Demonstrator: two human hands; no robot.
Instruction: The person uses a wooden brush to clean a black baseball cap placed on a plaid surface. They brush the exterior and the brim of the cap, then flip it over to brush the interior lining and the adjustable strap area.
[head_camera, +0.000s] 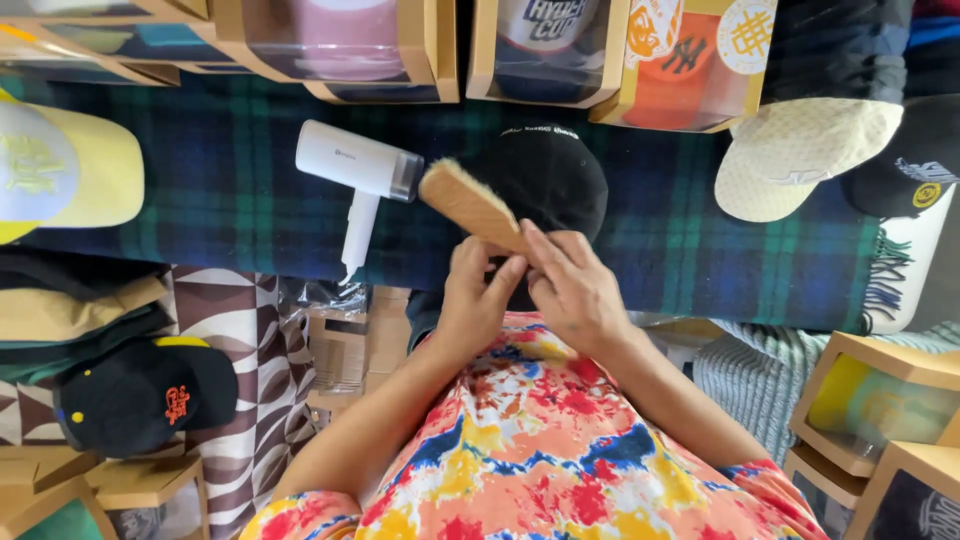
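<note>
A black cap (548, 178) lies on a dark green and blue plaid blanket (230, 190). Both of my hands meet at its near edge. My right hand (570, 290) grips the handle of a wooden brush (470, 203), whose pale bristles point left beside the cap. My left hand (477, 297) has its fingers curled against the brush handle and the cap's near edge; what it grips is hidden. A white handheld steamer (360, 172) rests just left of the brush head.
Wooden display boxes (340, 45) holding caps line the far edge. A yellow cap (60, 170) sits at left, a cream cap (800, 150) at right, and a black cap with orange print (145, 395) lower left. More wooden boxes (880, 410) stand lower right.
</note>
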